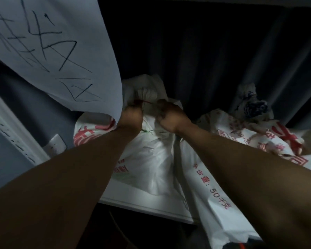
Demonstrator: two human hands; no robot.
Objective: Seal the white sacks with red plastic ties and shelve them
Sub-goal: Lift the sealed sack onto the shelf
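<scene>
1. Two bare forearms reach forward from the bottom corners of the view, meeting near the centre over a white sack.
2. Nearest the viewer on the right, a flat white sack [212, 200] with red printed characters hangs over the front edge of a white shelf [142, 198]; its lower end drops below the shelf edge.
3. Lying on the shelf between the forearms is a filled white sack [151, 159], bulging and crumpled, with red print on its left side. What fills it is hidden by the fabric.
4. At the far end of this sack its neck [147, 92] is gathered into a tight bunch, and a thin red plastic tie [145, 101] runs across the neck just beneath the bunch.
5. At the left side of the neck, the left hand [131, 116] is curled into a fist; its fingers appear to grip the left end of the tie, though a hanging paper partly covers them.
6. On the other side, the right hand [169, 115] is also closed tight, fingers curled, pinching the right end of the tie.
7. To the right on the same shelf lies another white sack [258, 137] with large red characters, crumpled and slumped; whether its mouth is closed cannot be told.
8. Behind that one, a bundle with blue print [252, 103] stands tied at its top.
9. Upper left, a sheet of white paper [52, 47] with black handwritten strokes hangs down close to the camera.
10. Farthest back, a dark curtain [205, 51] falls in folds behind the shelf.
</scene>
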